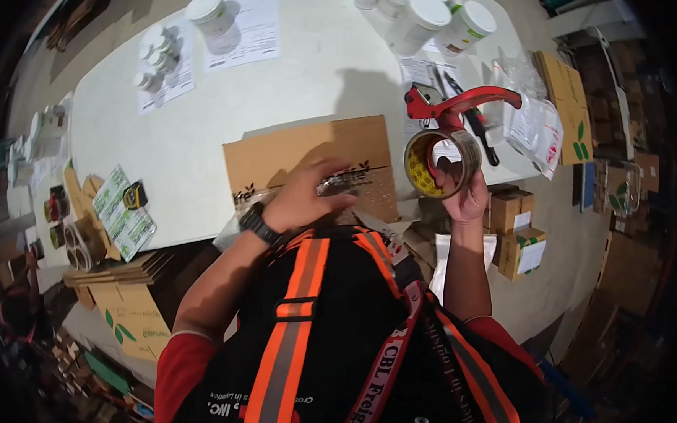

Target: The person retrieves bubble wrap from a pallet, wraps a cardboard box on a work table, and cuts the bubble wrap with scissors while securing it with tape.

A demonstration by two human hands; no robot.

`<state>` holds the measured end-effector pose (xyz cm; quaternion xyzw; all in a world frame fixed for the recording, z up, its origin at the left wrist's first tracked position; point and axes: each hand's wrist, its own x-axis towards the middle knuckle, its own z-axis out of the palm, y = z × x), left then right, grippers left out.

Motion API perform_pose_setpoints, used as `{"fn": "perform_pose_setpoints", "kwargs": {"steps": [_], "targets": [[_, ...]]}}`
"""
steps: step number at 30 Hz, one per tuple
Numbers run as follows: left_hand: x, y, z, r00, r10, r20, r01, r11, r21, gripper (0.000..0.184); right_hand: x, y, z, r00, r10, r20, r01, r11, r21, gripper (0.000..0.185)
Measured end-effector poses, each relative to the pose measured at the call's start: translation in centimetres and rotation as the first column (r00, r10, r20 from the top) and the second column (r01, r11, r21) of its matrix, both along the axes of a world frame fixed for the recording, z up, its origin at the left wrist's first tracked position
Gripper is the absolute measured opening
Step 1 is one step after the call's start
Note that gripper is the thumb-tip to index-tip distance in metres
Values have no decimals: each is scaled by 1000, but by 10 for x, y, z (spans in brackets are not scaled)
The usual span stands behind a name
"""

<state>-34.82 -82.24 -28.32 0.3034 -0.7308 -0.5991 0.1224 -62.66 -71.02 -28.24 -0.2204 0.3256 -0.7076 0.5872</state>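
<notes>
A cardboard box [274, 155] with dark printed lettering lies at the table's near edge, close to my body. Over its near part is my left hand [311, 195], fingers stretched out and apart, nothing held; I cannot tell how firmly it touches the cardboard. Clear plastic shows beside the wrist. My right hand [466, 199] grips a red tape dispenser [455, 104] from below, to the right of the box. Its large tape roll [469, 157] faces me, and the fingers are partly hidden behind it. The dispenser is held up in the air.
White tubs [418, 25] stand at the back right of the table [293, 84]. Smaller bottles [158, 51] and another tub [208, 13] rest on papers at the back left. A black-handled tool [481, 131] and plastic bags [534, 136] lie right. Cartons [518, 252] stand below.
</notes>
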Motion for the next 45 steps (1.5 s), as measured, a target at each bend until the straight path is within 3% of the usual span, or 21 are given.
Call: {"fn": "perform_pose_setpoints", "kwargs": {"steps": [2,3,5,7,8,10,11,14,16,17,19,23,24,26,27,32,34,36,37,38,45], "targets": [[-11,3,6,950,69,-305,58,920,387,73,20,-26,-10,962,267,64,-234,919,-317,42],[-16,6,-8,915,69,-398,126,888,443,86,31,-32,-9,948,303,92,-257,905,-340,48],[-27,9,14,775,239,-585,234,751,617,84,57,-45,-3,915,378,144,-301,873,-384,61],[-23,7,38,816,308,-489,105,753,649,78,62,-41,2,870,420,259,-369,902,-224,69],[-22,6,43,844,314,-435,26,787,617,75,67,-41,8,845,425,326,-400,905,-144,73],[-16,5,46,864,336,-376,-106,851,515,66,74,-50,28,884,451,-124,-464,879,-110,64],[-13,2,45,864,338,-373,-109,849,516,66,77,-50,20,924,371,-94,-382,909,-167,94],[3,-12,47,944,107,-312,-84,993,87,70,76,-40,33,988,-19,156,-21,969,247,118],[4,-7,45,952,109,-286,-91,993,73,71,53,-45,24,905,187,381,-291,928,234,113],[3,-7,45,959,101,-266,-93,995,45,73,47,-47,16,638,367,677,-429,900,-83,108],[2,-4,29,953,125,-277,-106,991,83,72,63,-50,31,852,406,330,-418,908,-36,95],[9,-4,5,906,67,-417,85,938,336,69,42,-45,11,804,553,216,-592,779,207,82],[11,-2,7,821,190,-539,125,861,494,46,37,-41,1,800,580,151,-598,759,258,78],[17,-11,-4,857,455,-242,-62,556,829,42,33,-42,15,812,581,56,-563,756,334,66],[20,-8,-7,848,453,-274,-25,551,834,64,22,-41,10,756,653,-46,-595,715,367,62],[8,-5,21,887,415,-202,-45,514,857,63,23,-62,42,462,809,-364,-675,586,448,44],[8,-5,21,922,368,-121,-258,817,516,45,26,-67,50,432,801,-414,-666,593,453,41],[5,2,32,868,486,-102,-363,762,536,28,29,-69,52,398,792,-463,-657,598,459,38],[6,3,33,858,493,-144,-463,863,202,24,32,-70,52,382,795,-471,-650,594,474,38],[7,4,34,853,488,-187,-516,842,-155,20,33,-70,53,366,799,-477,-644,587,490,37],[82,-47,10,689,715,-115,-673,574,-466,25,-16,-67,94,121,809,-575,-450,561,695,32]]}}
